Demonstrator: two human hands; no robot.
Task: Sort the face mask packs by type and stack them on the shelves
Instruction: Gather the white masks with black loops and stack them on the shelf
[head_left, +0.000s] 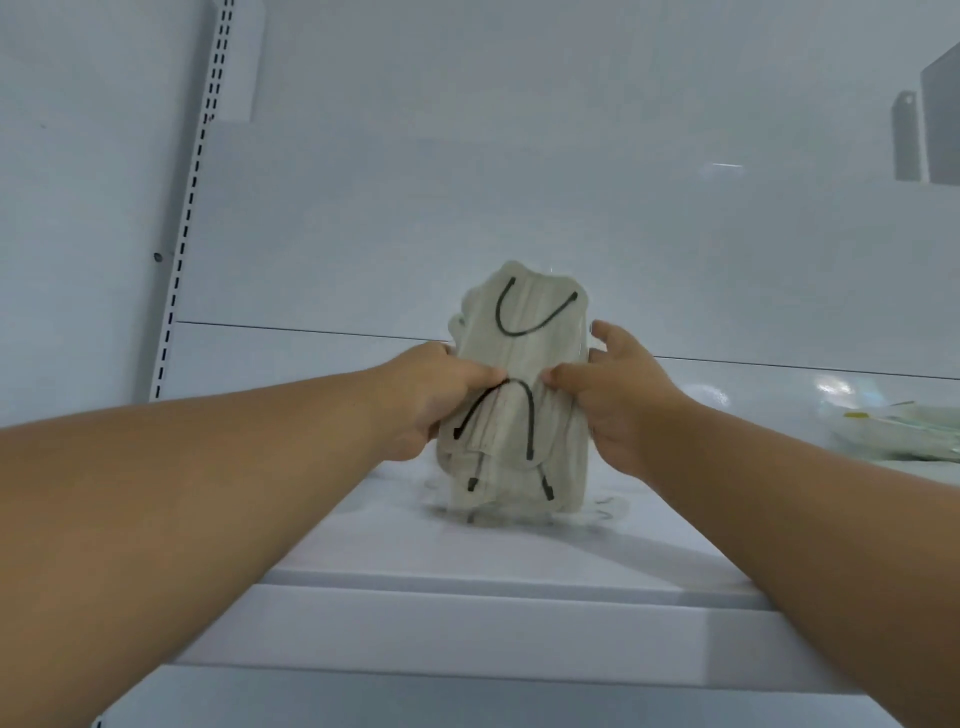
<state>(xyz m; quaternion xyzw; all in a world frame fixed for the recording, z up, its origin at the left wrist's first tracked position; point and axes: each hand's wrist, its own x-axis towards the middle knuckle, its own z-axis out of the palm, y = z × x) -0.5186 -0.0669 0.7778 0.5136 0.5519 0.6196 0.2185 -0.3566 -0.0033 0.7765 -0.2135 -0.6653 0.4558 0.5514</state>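
My left hand (441, 395) and right hand (610, 400) each pinch a side of the masks (519, 395), thumbs on the front and fingers (605, 332) curled behind, holding the bundle upright at frame centre with its lower edge on or just above the shelf (467, 551). I'd judge the step is setting it down: I should tip it flat, square its edges, then let go. More packs (904, 431) lie at the right edge.

White back panel (467, 182) — slotted upright (192, 208) at left.
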